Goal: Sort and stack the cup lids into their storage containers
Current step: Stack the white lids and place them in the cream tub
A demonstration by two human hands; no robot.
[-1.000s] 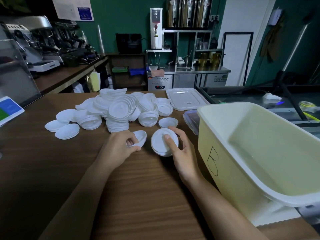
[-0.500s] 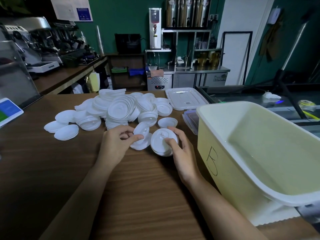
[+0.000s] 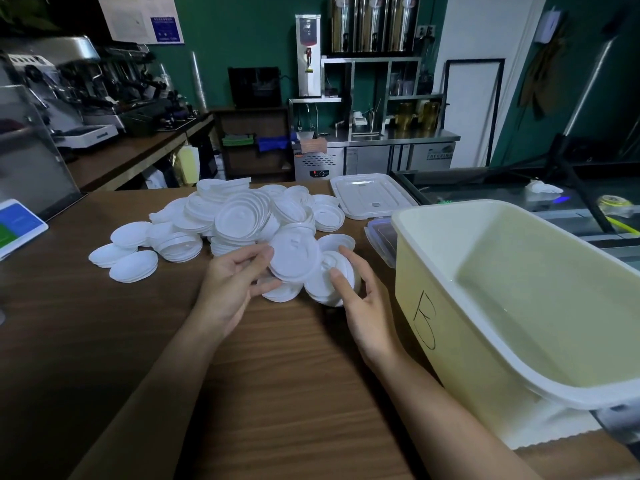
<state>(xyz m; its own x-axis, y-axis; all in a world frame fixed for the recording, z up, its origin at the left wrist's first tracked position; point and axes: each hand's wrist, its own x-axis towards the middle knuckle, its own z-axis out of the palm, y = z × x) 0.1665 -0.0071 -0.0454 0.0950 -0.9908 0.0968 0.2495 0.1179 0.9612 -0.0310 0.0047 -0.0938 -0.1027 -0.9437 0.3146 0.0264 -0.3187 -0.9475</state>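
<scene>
A heap of white cup lids (image 3: 239, 216) covers the middle of the wooden counter (image 3: 104, 341). My left hand (image 3: 232, 285) pinches one white lid (image 3: 294, 258) by its left rim and holds it tilted, raised above another lid (image 3: 280, 292) lying on the counter. My right hand (image 3: 360, 299) holds a small stack of lids (image 3: 327, 287) on edge, thumb on its face. The raised lid overlaps the top of that stack. A pale yellow storage bin (image 3: 491, 341) marked with a hand-drawn letter stands empty at the right.
A white bin cover (image 3: 372, 195) lies beyond the heap, and a clear box lid (image 3: 381, 237) sits against the bin. Loose lids (image 3: 128, 258) spread to the left. A tablet (image 3: 17, 225) rests at the counter's left edge.
My left hand has lifted a lid from the counter and carried it up and right until it overlaps the stack in my right hand. One lid stayed on the counter below.
</scene>
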